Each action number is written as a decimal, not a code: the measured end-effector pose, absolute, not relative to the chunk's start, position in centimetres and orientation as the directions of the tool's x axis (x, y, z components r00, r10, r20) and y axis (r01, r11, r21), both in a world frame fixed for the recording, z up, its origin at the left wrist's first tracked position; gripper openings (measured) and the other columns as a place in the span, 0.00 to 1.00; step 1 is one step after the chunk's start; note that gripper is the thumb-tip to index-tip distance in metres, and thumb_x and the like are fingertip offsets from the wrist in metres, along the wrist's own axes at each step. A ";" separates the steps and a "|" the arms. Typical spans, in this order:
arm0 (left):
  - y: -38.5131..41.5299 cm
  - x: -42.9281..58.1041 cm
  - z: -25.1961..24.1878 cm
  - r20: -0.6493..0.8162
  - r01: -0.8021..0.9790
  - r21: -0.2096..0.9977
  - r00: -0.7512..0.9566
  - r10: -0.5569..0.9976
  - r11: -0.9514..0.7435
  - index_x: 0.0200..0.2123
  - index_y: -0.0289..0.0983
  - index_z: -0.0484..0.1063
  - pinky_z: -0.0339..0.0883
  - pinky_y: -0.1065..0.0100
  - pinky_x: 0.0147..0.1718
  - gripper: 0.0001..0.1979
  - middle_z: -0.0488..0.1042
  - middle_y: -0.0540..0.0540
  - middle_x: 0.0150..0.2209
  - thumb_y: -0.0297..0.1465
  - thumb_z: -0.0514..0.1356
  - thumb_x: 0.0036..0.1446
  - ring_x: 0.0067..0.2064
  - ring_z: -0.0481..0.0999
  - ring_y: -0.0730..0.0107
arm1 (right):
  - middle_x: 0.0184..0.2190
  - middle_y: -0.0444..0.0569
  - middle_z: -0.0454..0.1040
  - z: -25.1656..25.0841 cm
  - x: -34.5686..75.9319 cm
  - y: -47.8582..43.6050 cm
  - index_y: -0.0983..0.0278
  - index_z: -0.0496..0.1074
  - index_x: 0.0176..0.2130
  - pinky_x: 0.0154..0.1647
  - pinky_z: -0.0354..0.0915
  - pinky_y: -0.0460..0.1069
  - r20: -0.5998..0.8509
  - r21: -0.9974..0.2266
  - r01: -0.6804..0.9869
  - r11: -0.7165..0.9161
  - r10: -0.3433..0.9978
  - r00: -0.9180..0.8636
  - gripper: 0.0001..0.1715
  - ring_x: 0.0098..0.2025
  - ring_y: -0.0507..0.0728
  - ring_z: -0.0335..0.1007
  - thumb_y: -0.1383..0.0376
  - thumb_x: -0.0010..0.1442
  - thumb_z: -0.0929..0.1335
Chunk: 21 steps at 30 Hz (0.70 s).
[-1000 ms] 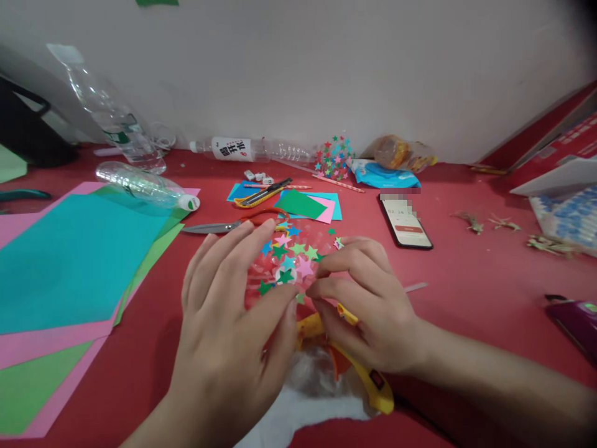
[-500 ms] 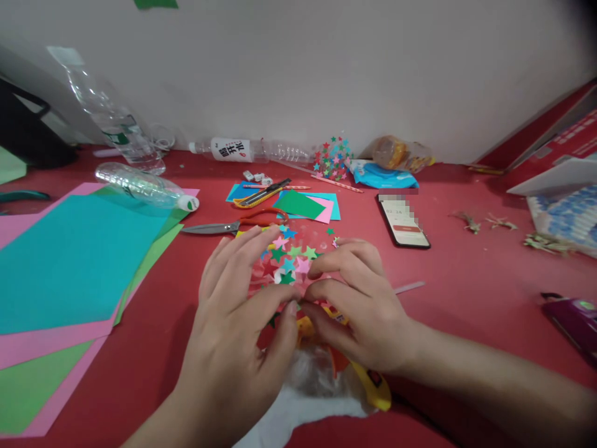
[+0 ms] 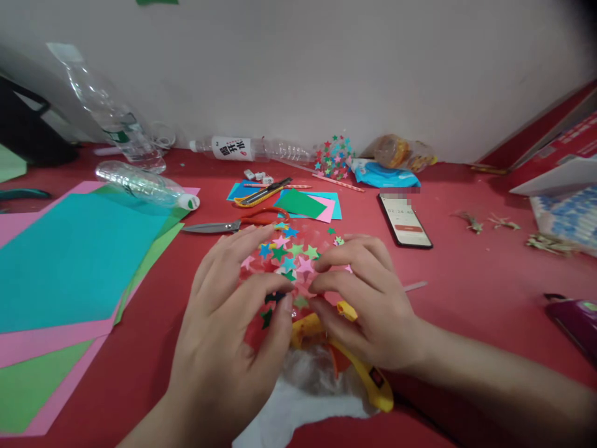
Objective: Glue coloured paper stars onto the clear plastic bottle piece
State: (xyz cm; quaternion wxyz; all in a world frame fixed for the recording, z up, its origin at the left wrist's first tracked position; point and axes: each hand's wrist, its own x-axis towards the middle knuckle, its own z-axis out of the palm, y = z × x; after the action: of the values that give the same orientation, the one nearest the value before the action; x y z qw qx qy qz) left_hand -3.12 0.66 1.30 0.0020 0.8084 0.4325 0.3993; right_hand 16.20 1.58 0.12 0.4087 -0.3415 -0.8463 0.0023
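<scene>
Red tabletop [image 3: 466, 280] is seen strewn with craft things. At its middle a star-covered plastic piece [image 3: 289, 255] is held just beyond a yellow glue gun [image 3: 373, 386]. It is cupped by the left hand [image 3: 224, 336], fingers spread and thumb pressed on its near edge. Its right edge is pinched by the curled right hand [image 3: 373, 311]. Stars appear to be getting pressed down, so a light, steady grip is called for. Paper sheets [image 3: 69, 255], a bottle [image 3: 144, 186], a phone [image 3: 405, 221] and scissors [image 3: 233, 224] lie apart, and nothing is obstructed.

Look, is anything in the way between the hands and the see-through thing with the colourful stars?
Nothing visible is. The left hand and the right hand both touch the star-covered clear piece directly, one from each side.
</scene>
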 end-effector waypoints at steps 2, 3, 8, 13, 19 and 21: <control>0.7 -3.3 1.3 0.644 0.694 0.371 0.286 0.709 -0.617 0.35 0.37 0.72 0.61 0.54 0.60 0.05 0.70 0.41 0.57 0.24 0.57 0.58 0.59 0.68 0.59 | 0.39 0.50 0.74 0.2 16.4 1.5 0.66 0.72 0.37 0.53 0.61 0.59 0.705 -0.261 0.567 0.782 0.555 -0.441 0.04 0.42 0.57 0.67 0.72 0.59 0.68; 0.7 -3.3 1.3 0.644 0.692 0.379 0.280 0.712 -0.615 0.35 0.37 0.72 0.61 0.55 0.59 0.04 0.70 0.40 0.56 0.25 0.57 0.58 0.59 0.69 0.59 | 0.39 0.49 0.74 0.3 16.5 1.4 0.66 0.72 0.37 0.53 0.61 0.59 0.714 -0.237 0.559 0.795 0.533 -0.455 0.05 0.42 0.57 0.67 0.72 0.58 0.68; 1.1 -3.4 1.3 0.643 0.689 0.401 0.259 0.721 -0.604 0.34 0.37 0.72 0.59 0.61 0.59 0.03 0.70 0.40 0.56 0.25 0.59 0.58 0.59 0.68 0.64 | 0.41 0.50 0.75 0.1 16.8 1.5 0.65 0.74 0.38 0.53 0.61 0.60 0.711 -0.165 0.554 0.816 0.488 -0.507 0.07 0.42 0.57 0.67 0.72 0.57 0.69; 1.7 -3.9 1.4 0.675 0.722 0.426 0.148 0.723 -0.546 0.30 0.39 0.71 0.61 0.70 0.54 0.04 0.74 0.46 0.49 0.30 0.63 0.57 0.52 0.72 0.72 | 0.35 0.50 0.75 1.3 17.9 1.8 0.67 0.73 0.37 0.41 0.63 0.51 0.675 -0.256 0.572 0.779 0.568 -0.471 0.05 0.37 0.54 0.68 0.73 0.59 0.67; 1.9 -4.9 2.1 0.742 0.738 0.381 0.115 0.660 -0.557 0.30 0.41 0.73 0.64 0.77 0.39 0.04 0.75 0.55 0.32 0.31 0.64 0.57 0.36 0.74 0.79 | 0.24 0.44 0.71 3.6 18.4 1.4 0.65 0.71 0.28 0.23 0.50 0.47 0.149 -0.299 0.769 0.565 0.823 -0.548 0.09 0.23 0.50 0.62 0.68 0.61 0.66; 1.6 -5.0 2.5 0.737 0.752 0.376 0.112 0.667 -0.541 0.31 0.41 0.73 0.64 0.78 0.38 0.03 0.75 0.56 0.31 0.31 0.64 0.57 0.36 0.74 0.79 | 0.23 0.45 0.73 3.5 18.2 1.0 0.64 0.71 0.26 0.23 0.45 0.48 -0.060 -0.214 0.829 0.517 0.840 -0.539 0.11 0.23 0.51 0.63 0.65 0.60 0.67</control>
State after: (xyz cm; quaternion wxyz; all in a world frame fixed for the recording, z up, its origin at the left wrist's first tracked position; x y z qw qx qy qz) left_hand -5.00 1.56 2.50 -0.0456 0.7441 0.4767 0.4658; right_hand 18.24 0.95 3.50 0.0253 -0.4793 -0.8705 0.1089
